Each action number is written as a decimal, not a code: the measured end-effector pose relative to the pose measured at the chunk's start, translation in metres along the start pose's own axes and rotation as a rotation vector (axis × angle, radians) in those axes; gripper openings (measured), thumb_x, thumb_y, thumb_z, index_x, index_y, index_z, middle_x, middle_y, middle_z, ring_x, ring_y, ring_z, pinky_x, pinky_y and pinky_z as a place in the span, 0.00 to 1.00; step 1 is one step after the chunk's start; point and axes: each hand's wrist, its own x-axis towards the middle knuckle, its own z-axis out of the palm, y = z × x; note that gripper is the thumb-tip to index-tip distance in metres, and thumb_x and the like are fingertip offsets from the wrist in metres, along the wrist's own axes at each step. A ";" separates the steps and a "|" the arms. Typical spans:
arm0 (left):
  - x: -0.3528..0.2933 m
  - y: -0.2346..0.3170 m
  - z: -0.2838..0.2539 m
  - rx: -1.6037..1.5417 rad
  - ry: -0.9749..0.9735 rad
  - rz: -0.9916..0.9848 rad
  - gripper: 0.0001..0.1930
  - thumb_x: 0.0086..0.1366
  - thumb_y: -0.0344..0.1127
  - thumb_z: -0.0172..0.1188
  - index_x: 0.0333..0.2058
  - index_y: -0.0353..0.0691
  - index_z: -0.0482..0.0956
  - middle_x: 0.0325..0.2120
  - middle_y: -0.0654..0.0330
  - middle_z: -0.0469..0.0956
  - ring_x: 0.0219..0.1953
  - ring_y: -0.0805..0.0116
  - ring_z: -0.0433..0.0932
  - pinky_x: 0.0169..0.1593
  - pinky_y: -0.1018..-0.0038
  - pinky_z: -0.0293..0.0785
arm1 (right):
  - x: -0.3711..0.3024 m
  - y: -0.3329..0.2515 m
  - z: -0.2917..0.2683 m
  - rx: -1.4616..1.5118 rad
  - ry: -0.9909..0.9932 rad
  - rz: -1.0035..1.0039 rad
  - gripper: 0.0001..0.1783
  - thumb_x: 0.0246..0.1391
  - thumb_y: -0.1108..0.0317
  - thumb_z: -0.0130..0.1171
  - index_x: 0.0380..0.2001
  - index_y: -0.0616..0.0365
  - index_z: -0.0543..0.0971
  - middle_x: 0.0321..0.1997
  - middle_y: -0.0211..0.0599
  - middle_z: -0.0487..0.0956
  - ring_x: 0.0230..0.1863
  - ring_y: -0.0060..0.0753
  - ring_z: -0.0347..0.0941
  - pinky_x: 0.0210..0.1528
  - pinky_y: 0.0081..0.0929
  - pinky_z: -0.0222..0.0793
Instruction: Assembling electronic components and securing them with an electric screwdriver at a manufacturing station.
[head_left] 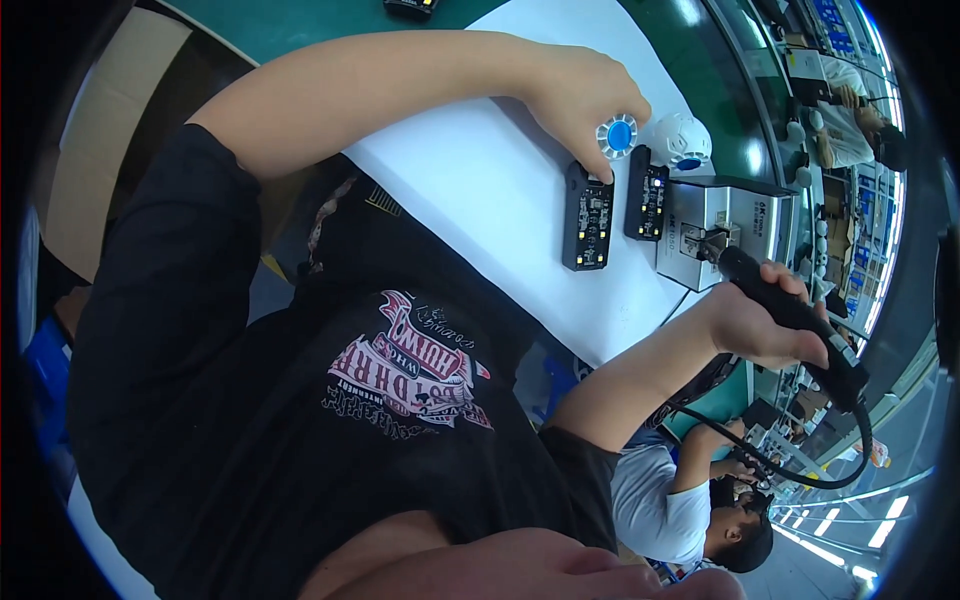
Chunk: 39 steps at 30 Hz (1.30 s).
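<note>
My left hand [585, 105] is closed around a round part [617, 135] with a ribbed pale rim and a blue centre. Its thumb reaches down to the upper end of a black oblong device [588, 220] with a bare circuit board and small lights. Just right of that lies a second, similar black device [647, 198]. My right hand [765, 325] grips a black corded tool [795, 315], shaped like an electric screwdriver, raised over the table's right side. Its metallic tip points up and left, towards a box. The tip's exact form is unclear.
White sheeting [480, 150] covers the green work surface. A white rounded part [683, 138] with a blue face stands by a silver-white box [715, 225]. The tool's black cable [800, 480] loops below right. A person in a light shirt [660, 500] sits nearby; another works further off.
</note>
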 end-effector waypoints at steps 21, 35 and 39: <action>0.001 -0.001 0.000 0.030 0.007 0.048 0.28 0.51 0.56 0.70 0.37 0.35 0.80 0.28 0.50 0.82 0.35 0.49 0.82 0.37 0.59 0.76 | -0.077 -0.014 0.047 0.629 -0.420 0.333 0.45 0.59 0.21 0.40 0.54 0.53 0.73 0.26 0.45 0.79 0.23 0.40 0.74 0.34 0.43 0.74; 0.001 0.005 -0.005 0.060 -0.033 -0.014 0.27 0.50 0.53 0.72 0.37 0.34 0.79 0.30 0.50 0.81 0.35 0.48 0.81 0.38 0.57 0.76 | -0.010 -0.024 0.010 0.333 -0.251 0.148 0.44 0.57 0.21 0.45 0.51 0.53 0.70 0.24 0.40 0.76 0.22 0.35 0.72 0.28 0.32 0.71; 0.001 0.002 -0.010 0.063 -0.074 -0.017 0.28 0.51 0.55 0.71 0.37 0.33 0.79 0.29 0.49 0.82 0.34 0.49 0.82 0.37 0.58 0.76 | 0.003 -0.025 0.009 -0.010 -0.089 -0.050 0.46 0.54 0.19 0.46 0.50 0.54 0.68 0.23 0.40 0.75 0.21 0.34 0.71 0.27 0.31 0.70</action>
